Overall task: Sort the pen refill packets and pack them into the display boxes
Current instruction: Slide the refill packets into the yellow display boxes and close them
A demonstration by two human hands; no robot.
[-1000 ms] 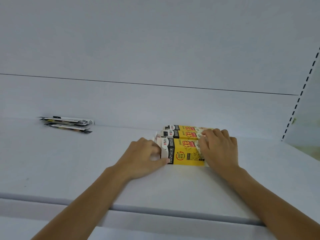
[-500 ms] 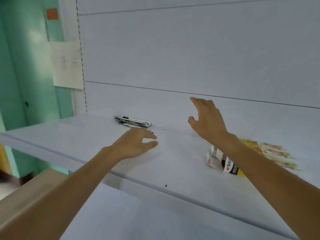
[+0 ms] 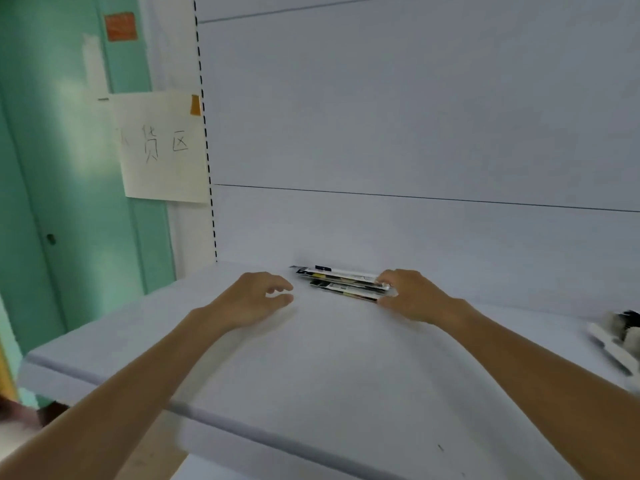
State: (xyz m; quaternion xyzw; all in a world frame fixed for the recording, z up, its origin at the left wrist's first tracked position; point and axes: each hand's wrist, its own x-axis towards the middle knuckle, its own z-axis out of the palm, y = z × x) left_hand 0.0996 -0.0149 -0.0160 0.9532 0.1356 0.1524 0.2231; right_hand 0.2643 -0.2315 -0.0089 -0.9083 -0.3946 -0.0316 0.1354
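A small stack of pen refill packets [image 3: 341, 280], white with black and yellow print, lies at the back of the white shelf [image 3: 329, 362] against the rear panel. My right hand [image 3: 414, 296] is at the stack's right end, with fingers on top and the thumb below, pinching the packets. My left hand [image 3: 254, 297] hovers just left of the stack with fingers loosely curled, holding nothing and a short gap away from the packets. A display box [image 3: 620, 336] shows blurred at the right edge, mostly cut off.
The shelf's front edge [image 3: 242, 427] runs diagonally across the lower view. A slotted upright [image 3: 207, 161] and a green wall with a handwritten paper sign [image 3: 161, 147] stand to the left. The white back panel [image 3: 415, 133] rises behind the shelf.
Both hands left the yellow display boxes and moved left to the packet stack. The view swung left, so the boxes now sit at the right edge. My right hand has reached the stack's right end.
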